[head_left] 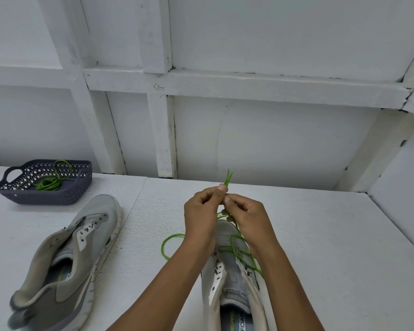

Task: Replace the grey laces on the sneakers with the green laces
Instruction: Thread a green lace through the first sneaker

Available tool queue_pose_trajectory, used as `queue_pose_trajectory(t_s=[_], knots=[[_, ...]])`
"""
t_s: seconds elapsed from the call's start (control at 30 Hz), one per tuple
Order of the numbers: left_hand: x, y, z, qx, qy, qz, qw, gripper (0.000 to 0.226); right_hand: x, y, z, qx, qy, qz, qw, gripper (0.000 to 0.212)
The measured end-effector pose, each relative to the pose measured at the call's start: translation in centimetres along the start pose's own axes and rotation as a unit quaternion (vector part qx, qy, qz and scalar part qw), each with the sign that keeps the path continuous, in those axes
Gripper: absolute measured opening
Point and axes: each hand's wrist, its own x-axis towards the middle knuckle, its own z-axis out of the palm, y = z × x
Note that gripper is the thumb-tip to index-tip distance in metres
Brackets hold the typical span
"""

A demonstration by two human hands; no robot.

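A grey sneaker (230,287) stands in front of me, toe pointing away, with a green lace (239,247) threaded through its lowest eyelets. Above its toe, my left hand (202,216) and my right hand (246,216) pinch the lace together, and both lace tips stick up side by side above my left thumb. A loop of the lace trails onto the table to the left. The second grey sneaker (74,259) lies unlaced at the left, tilted on its side. Another green lace (50,181) sits coiled in the basket.
A dark perforated plastic basket (65,197) stands at the table's back left. The white table (344,247) ends at a white panelled wall behind and a raised white ledge on the right.
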Motion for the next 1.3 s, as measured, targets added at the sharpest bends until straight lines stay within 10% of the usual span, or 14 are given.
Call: queue_pose_trajectory(t_s=[0.57,0.83,1.13,1.3], knots=[[1.4,2.6,-1.1,0.259,-0.060,0.193,0.944,0.007,1.0,-1.1,-1.1,0.088,0.050,0.002,0.995,0.023],[3.6,5.7,0.1,0.277,-0.221,0.118,0.928,0.012,1.1,-1.8,-0.7,0.082,-0.026,0.023,0.996,0.025],[7.6,7.9,1.5,0.180,-0.109,0.051,0.976,0.019,0.3,-2.2,-0.4,0.166,-0.083,0.064,0.980,0.029],[7.4,5.6,0.4,0.321,-0.131,-0.022,0.938,0.047,1.1,-2.1,-0.5,0.169,-0.025,0.079,0.982,0.031]])
